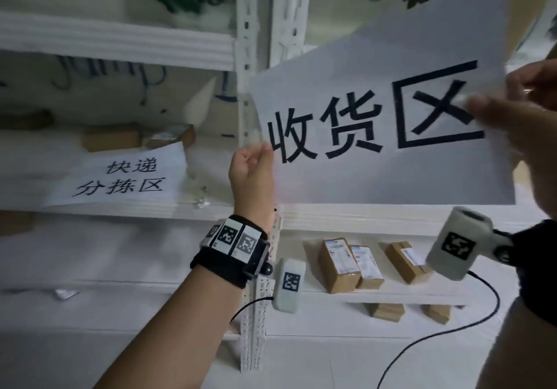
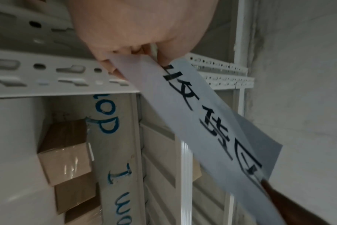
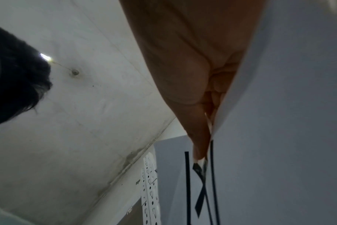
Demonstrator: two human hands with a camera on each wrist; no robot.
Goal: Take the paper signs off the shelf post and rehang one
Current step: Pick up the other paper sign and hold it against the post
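A large white paper sign (image 1: 382,93) with three bold black characters hangs tilted in the air, right of the white perforated shelf post (image 1: 244,56). My left hand (image 1: 256,162) pinches its left edge close to the post. My right hand (image 1: 512,108) pinches its right edge, with the thumb across the last character. In the left wrist view the sign (image 2: 192,109) runs down from my left hand's (image 2: 140,51) fingers, and the post (image 2: 58,74) lies behind them. In the right wrist view my right hand's thumb (image 3: 198,137) presses on the sign (image 3: 279,137). A second paper sign (image 1: 120,177) lies flat on the left shelf.
Brown parcels (image 1: 340,265) stand on the lower right shelf, and others (image 1: 111,139) sit behind the flat sign. Scraps of clear tape (image 1: 200,198) lie on the shelf near the post. A second perforated post (image 1: 289,11) stands right beside the first.
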